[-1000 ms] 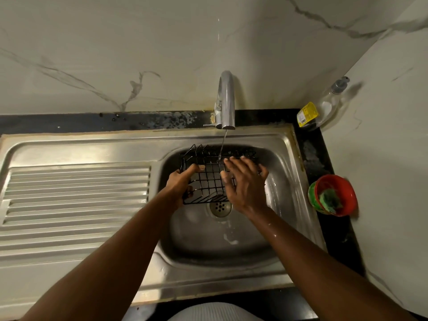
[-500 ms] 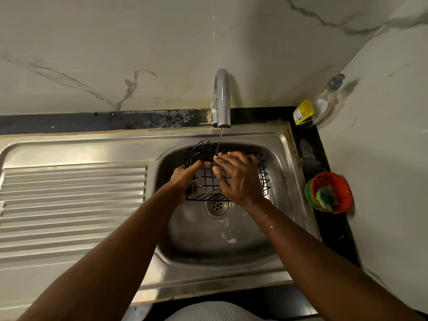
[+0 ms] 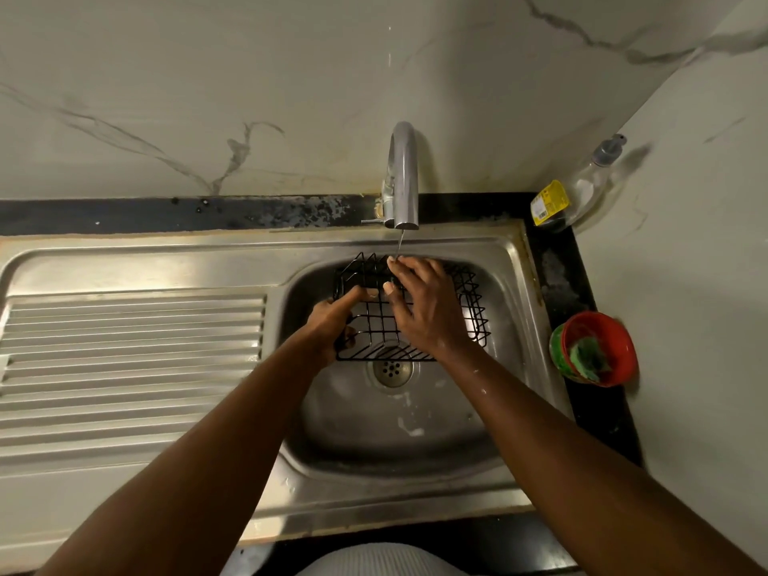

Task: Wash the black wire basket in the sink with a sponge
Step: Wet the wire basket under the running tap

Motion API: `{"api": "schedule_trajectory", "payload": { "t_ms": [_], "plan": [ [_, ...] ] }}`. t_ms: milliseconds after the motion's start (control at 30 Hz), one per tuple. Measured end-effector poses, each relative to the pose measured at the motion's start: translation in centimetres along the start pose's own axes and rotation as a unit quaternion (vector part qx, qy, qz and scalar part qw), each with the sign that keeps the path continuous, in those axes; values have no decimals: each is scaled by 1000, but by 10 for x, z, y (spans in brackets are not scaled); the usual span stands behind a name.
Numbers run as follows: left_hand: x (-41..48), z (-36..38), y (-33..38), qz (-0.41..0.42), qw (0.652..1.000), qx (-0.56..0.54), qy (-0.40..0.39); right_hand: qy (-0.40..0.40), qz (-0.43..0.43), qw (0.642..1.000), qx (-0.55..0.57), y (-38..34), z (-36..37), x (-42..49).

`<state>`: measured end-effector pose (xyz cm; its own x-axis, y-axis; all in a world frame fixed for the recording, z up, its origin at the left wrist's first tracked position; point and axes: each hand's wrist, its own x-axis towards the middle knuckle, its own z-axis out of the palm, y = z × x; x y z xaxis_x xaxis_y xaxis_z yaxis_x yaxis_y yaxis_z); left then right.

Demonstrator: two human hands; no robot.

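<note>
Left hand grips basket, right hand on it, beneath faucet.

Pretty clearly a home kitchen: a stainless steel sink with a ribbed drainboard and a running faucet, set in a black counter against marble-look walls. In the corner are a dish soap bottle and a red bowl holding a green sponge.

Your shot's dim and yellowish. Light comes from the left, so the soap bottle throws a shadow on the upper-right wall. Edges bow, and the sink glints softly.
</note>
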<state>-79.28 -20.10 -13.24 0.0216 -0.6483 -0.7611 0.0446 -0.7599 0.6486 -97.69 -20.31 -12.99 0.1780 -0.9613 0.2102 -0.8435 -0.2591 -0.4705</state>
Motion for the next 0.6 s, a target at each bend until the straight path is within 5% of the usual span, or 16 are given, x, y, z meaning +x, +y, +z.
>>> {"api": "schedule_trajectory", "payload": {
  "t_ms": [367, 600],
  "plan": [
    [2, -8, -8, -12, 1000, -26, 1, -27, -8, 998, -57, -1, 5, 1],
    [-3, -6, -3, 20, 1000, 18, -1, 59, 33, 994, 89, 13, 4, -5]
  ]
}}
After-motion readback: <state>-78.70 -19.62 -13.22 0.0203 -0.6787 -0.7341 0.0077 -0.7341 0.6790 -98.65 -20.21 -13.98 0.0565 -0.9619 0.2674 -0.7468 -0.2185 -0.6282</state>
